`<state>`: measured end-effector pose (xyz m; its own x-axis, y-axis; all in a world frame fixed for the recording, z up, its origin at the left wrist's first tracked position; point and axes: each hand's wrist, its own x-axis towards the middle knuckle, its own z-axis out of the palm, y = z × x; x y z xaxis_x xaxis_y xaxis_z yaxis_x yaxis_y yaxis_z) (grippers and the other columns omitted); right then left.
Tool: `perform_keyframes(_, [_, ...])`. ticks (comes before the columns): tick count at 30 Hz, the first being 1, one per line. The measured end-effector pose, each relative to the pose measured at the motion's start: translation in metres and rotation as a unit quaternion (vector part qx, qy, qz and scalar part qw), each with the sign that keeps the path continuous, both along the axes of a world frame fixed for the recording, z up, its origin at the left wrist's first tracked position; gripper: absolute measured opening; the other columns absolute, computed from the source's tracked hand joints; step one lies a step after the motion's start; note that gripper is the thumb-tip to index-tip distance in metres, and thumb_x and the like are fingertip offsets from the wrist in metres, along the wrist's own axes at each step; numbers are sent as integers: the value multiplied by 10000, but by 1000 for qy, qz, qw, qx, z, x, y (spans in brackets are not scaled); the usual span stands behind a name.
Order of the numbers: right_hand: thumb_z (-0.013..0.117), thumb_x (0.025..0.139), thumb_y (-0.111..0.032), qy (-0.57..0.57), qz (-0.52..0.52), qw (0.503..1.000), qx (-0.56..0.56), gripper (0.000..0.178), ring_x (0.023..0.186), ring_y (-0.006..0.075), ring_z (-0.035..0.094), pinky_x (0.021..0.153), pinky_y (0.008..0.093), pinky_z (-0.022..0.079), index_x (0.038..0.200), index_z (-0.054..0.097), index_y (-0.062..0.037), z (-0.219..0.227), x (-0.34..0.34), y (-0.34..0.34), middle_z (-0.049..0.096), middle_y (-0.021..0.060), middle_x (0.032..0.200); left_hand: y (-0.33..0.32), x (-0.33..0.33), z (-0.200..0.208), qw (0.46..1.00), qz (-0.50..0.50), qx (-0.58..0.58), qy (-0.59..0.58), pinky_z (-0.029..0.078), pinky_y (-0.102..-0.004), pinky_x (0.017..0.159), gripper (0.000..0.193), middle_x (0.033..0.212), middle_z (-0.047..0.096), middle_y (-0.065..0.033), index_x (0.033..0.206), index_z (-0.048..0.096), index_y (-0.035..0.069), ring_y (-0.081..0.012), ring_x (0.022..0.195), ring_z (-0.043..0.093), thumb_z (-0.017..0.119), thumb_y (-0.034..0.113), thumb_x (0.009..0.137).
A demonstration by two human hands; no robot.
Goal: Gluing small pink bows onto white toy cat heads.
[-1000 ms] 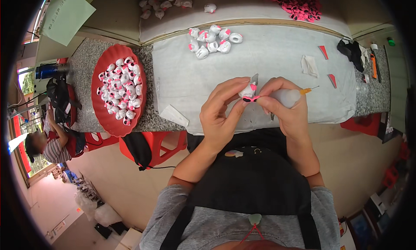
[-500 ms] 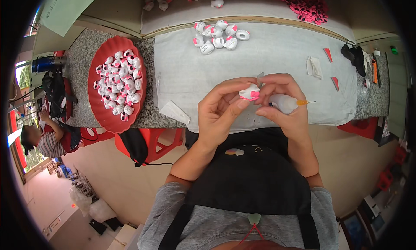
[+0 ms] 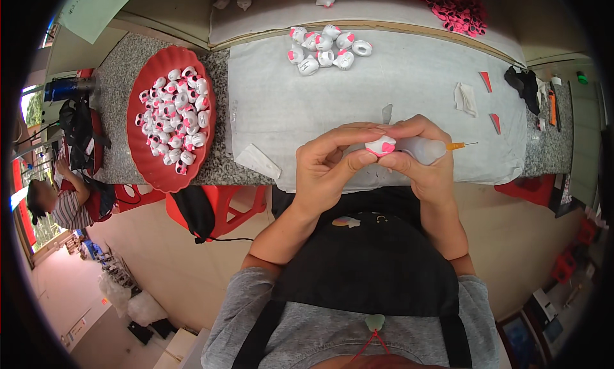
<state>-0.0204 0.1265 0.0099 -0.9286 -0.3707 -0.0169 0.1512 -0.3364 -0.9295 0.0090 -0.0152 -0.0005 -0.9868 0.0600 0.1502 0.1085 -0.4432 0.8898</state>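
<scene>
My left hand (image 3: 325, 163) pinches a small rounded white-and-pink piece (image 3: 381, 145) between thumb and fingers, low over the white table cover. My right hand (image 3: 430, 172) meets it from the other side, its thumb and fingertips touching the piece. In that same hand lies a translucent squeeze bottle (image 3: 427, 151), tilted sideways. Its orange needle tip (image 3: 455, 146) points right, away from the piece. Just beyond my fingertips is a small grey translucent strip (image 3: 387, 113); I cannot tell whether it lies on the cover.
Several similar white-and-pink pieces (image 3: 325, 51) lie farther back on the cover (image 3: 268, 106). A red scalloped tray (image 3: 142, 170) at left holds many more. Dark pink parts (image 3: 451, 9) are heaped on the shelf. Red slips, a white cloth (image 3: 465, 99) and a folded paper (image 3: 257, 161) lie around. Another person (image 3: 67, 206) sits far left.
My hands have come closer together, and my right thumb and fingers now press against the piece. The bottle has shifted slightly right and lies more level. The view has moved slightly.
</scene>
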Motion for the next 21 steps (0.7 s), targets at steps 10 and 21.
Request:
perform_keyframes(10, [599,658,6,-28,0,999,36,253,611,79,495,514,190,393,896,514,19,3,-2,-1,545,56,718,3,1,1,998,34,-51,-33,385,-270,796,247,989,521,-130,982,496,-46,-177,918,494,513,-27,737])
perform_keyframes(21, [607,639,20,-46,-7,998,47,213,579,77,486,503,186,386,837,528,20,7,5,-2,550,61,716,-3,-2,-2,999,-28,36,1,373,-316,817,244,947,520,-142,932,503,-36,-216,942,482,556,-38,694])
